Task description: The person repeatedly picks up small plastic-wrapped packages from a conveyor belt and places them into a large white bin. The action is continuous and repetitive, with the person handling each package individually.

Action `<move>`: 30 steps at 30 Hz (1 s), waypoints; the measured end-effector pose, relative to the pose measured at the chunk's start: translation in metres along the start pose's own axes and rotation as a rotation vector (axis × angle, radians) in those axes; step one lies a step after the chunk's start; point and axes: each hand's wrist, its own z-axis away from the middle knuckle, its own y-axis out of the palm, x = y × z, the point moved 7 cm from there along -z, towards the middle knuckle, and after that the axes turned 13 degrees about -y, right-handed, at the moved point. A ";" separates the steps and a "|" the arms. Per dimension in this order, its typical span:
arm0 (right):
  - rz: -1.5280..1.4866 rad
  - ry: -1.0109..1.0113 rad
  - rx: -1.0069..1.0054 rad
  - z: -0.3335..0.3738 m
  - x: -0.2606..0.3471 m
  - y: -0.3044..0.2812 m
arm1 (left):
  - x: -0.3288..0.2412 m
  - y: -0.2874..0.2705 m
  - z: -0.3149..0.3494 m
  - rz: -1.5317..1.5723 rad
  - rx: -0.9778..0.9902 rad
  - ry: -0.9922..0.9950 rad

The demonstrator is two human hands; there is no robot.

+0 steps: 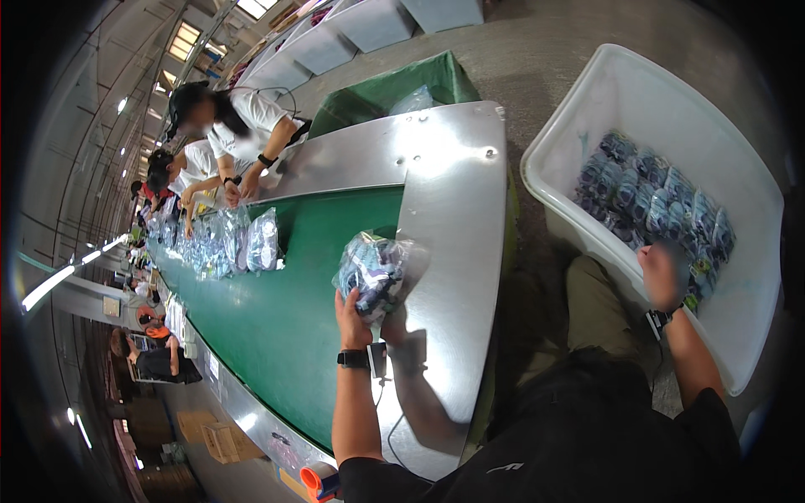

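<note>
My left hand (352,320) grips the lower left side of a clear plastic bag (377,272) with blue, white and dark patterned items in it, which look like shoes. The bag is over the inner edge of the metal table rim, beside the green belt. Out to the right, my right hand (663,277) is at the near wall of a large white bin (579,226). It is blurred, so its fingers do not show clearly. Inside that bin, several bagged pairs of blue patterned shoes (658,201) lie in rows.
A green conveyor belt (251,314) runs away to the left, with several bagged shoes (264,239) along it. Co-workers (251,126) stand at its far side. A green-lined container (352,101) stands behind the metal rim (457,210). An orange tape dispenser (319,479) sits near the lower edge.
</note>
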 end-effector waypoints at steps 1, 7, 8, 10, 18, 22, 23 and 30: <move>-0.058 0.018 0.009 -0.001 0.001 0.000 | -0.003 0.005 -0.001 0.034 0.027 -0.046; -0.174 -0.189 -0.004 -0.002 0.095 -0.010 | -0.002 0.076 0.050 0.205 0.209 -0.243; -0.160 -0.283 0.036 -0.002 0.124 -0.009 | -0.002 0.095 0.063 0.180 0.237 -0.249; -0.191 -0.412 0.068 -0.002 0.177 -0.002 | 0.000 0.136 0.087 0.123 0.275 -0.300; 0.143 -0.953 0.336 0.039 0.303 0.022 | 0.057 0.302 0.192 -0.149 0.588 -0.245; 0.345 -0.840 0.363 0.047 0.282 0.011 | 0.085 0.342 0.213 -0.182 0.594 -0.375; 0.356 -0.787 0.389 0.048 0.273 0.005 | 0.088 0.352 0.220 -0.129 0.623 -0.396; 0.320 -0.668 0.131 0.034 0.233 -0.079 | 0.084 0.396 0.257 -0.299 0.820 -0.313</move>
